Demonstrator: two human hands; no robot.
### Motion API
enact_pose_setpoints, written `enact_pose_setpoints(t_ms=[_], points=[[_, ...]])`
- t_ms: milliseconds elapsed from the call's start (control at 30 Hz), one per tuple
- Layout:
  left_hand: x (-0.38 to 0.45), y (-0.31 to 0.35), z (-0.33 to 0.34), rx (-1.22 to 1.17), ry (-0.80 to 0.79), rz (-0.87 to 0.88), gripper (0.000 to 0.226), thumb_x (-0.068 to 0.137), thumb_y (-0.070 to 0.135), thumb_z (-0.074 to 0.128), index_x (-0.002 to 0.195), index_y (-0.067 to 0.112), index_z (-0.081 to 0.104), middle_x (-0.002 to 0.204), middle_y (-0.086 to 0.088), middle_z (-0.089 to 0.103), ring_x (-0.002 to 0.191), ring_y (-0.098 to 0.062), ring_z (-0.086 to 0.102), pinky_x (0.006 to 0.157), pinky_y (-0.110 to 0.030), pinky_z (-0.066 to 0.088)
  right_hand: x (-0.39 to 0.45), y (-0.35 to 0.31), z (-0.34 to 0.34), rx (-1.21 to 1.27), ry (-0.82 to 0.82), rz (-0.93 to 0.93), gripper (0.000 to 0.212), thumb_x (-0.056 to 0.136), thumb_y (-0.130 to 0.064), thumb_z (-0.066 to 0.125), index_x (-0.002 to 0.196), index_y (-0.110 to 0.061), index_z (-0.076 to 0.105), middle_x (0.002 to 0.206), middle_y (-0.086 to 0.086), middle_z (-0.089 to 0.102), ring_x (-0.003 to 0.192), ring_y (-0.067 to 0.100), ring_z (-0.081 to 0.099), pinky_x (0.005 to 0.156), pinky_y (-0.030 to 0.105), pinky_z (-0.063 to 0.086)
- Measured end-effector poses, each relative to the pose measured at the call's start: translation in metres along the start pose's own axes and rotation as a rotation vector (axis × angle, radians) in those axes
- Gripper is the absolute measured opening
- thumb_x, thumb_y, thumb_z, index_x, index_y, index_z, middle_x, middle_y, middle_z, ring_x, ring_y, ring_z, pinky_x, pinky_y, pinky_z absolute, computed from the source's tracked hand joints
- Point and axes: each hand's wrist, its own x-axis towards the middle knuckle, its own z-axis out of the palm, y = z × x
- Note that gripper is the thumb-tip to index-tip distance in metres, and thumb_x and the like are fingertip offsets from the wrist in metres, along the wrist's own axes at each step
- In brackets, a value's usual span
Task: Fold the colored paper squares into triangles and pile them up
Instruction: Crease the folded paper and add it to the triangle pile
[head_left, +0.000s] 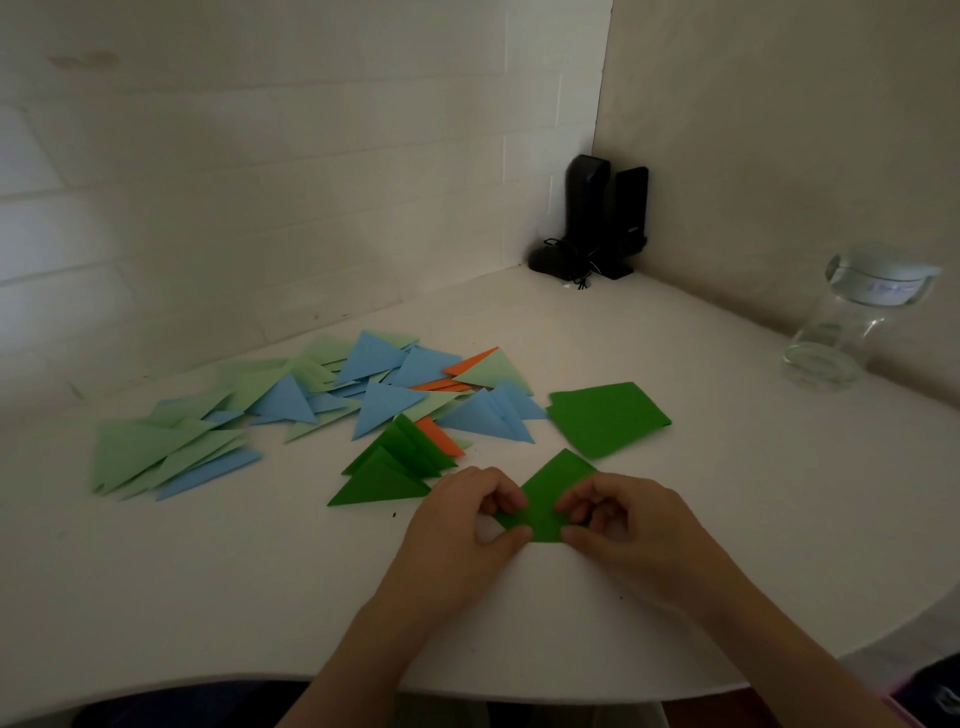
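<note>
Pinching the dark green paper (548, 506) near the table's (675, 545) near edge, your left hand (467, 519) and right hand (621, 519) curl fingers over its corners, with green squares (608, 420) just beyond and folded triangles (311, 410) piled far left.

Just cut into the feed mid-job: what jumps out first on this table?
Both hands, left hand and right hand, pinch a dark green paper at the near middle of the white table. Behind and left of them sprawls a loose spread of folded triangles in light green, blue and orange. A stack of dark green squares lies just right of that spread.
</note>
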Motion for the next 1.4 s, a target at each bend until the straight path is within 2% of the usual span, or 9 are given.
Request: enact_pose_setpoints(t_ms=[100, 333, 567, 700, 800, 933, 1100, 1233, 1400], points=[[-0.001, -0.002, -0.002, -0.008, -0.013, 0.012, 0.021, 0.078, 0.025, 0.072, 0.094, 0.033, 0.06, 0.092, 0.017, 0.058, 0.091, 0.003, 0.049, 0.073, -0.006, 0.035, -0.001, -0.003, 0.005, -0.01, 0.041, 0.01, 0.011, 0.075, -0.035, 0.074, 0.083, -0.034, 0.066, 0.074, -0.012, 0.063, 0.072, 0.0, 0.057, 0.064, 0.012, 0.043], [-0.012, -0.005, -0.01, 0.016, -0.096, 0.123, 0.039, 0.078, 0.037, 0.069, 0.114, 0.038, 0.056, 0.111, 0.024, 0.053, 0.106, 0.004, 0.045, 0.082, -0.004, 0.032, 0.002, 0.0, 0.024, -0.315, 0.043, -0.06, 0.025, 0.086, -0.049, 0.057, 0.094, -0.026, 0.061, 0.088, -0.01, 0.046, 0.079, 0.005, 0.045, 0.066, 0.018, 0.035], [-0.018, -0.001, -0.001, 0.168, -0.002, 0.261, 0.038, 0.08, 0.042, 0.059, 0.116, 0.029, 0.058, 0.114, 0.014, 0.056, 0.109, -0.002, 0.044, 0.095, -0.01, 0.028, -0.002, 0.006, 0.016, -0.265, -0.036, -0.171, 0.062, 0.079, -0.058, 0.02, 0.087, -0.013, 0.062, 0.085, -0.007, 0.044, 0.078, 0.009, 0.042, 0.069, 0.024, 0.031], [-0.021, 0.002, 0.002, 0.252, -0.025, 0.288, 0.049, 0.081, 0.06, 0.05, 0.119, 0.03, 0.058, 0.117, 0.016, 0.055, 0.111, 0.0, 0.043, 0.097, -0.017, 0.033, 0.001, 0.001, 0.008, -0.181, -0.043, -0.143, 0.024, 0.097, -0.031, 0.041, 0.081, -0.015, 0.047, 0.078, -0.007, 0.041, 0.075, 0.011, 0.041, 0.068, 0.014, 0.032], [-0.02, 0.001, 0.004, 0.274, 0.012, 0.307, 0.036, 0.086, 0.048, 0.049, 0.111, 0.026, 0.063, 0.11, 0.012, 0.06, 0.103, -0.004, 0.049, 0.091, -0.02, 0.04, 0.001, 0.0, 0.005, -0.167, -0.079, -0.184, 0.016, 0.098, -0.016, 0.044, 0.083, -0.013, 0.046, 0.08, -0.003, 0.043, 0.074, 0.009, 0.04, 0.07, 0.01, 0.032], [-0.014, 0.0, 0.009, 0.255, 0.072, 0.309, 0.023, 0.084, 0.03, 0.048, 0.095, 0.021, 0.067, 0.097, 0.008, 0.063, 0.09, -0.008, 0.051, 0.08, -0.021, 0.039, -0.003, 0.004, 0.007, -0.106, -0.023, -0.214, 0.019, 0.092, -0.03, 0.043, 0.081, -0.015, 0.05, 0.077, -0.01, 0.045, 0.072, -0.004, 0.044, 0.067, 0.009, 0.033], [-0.01, 0.0, 0.012, 0.23, 0.131, 0.258, 0.023, 0.084, 0.036, 0.05, 0.083, 0.02, 0.067, 0.086, 0.008, 0.062, 0.082, -0.008, 0.053, 0.073, -0.023, 0.041, -0.011, 0.007, 0.0, -0.009, 0.122, -0.245, 0.013, 0.082, -0.018, 0.069, 0.09, -0.021, 0.059, 0.087, -0.009, 0.062, 0.082, -0.002, 0.056, 0.066, 0.004, 0.037], [-0.007, -0.002, 0.012, 0.227, 0.145, 0.237, 0.024, 0.082, 0.04, 0.054, 0.081, 0.02, 0.067, 0.082, 0.009, 0.061, 0.079, -0.005, 0.051, 0.07, -0.018, 0.039, -0.018, 0.013, -0.008, -0.087, 0.035, -0.332, 0.027, 0.078, -0.049, 0.061, 0.088, -0.025, 0.067, 0.091, -0.013, 0.059, 0.083, -0.003, 0.056, 0.068, 0.004, 0.04], [-0.005, 0.001, 0.013, 0.213, 0.134, 0.213, 0.032, 0.081, 0.047, 0.052, 0.079, 0.019, 0.068, 0.079, 0.008, 0.062, 0.077, -0.007, 0.053, 0.069, -0.02, 0.043, -0.015, 0.019, -0.002, -0.115, 0.075, -0.348, 0.022, 0.078, -0.046, 0.062, 0.082, -0.026, 0.068, 0.092, -0.015, 0.057, 0.081, -0.006, 0.055, 0.069, 0.003, 0.039]])
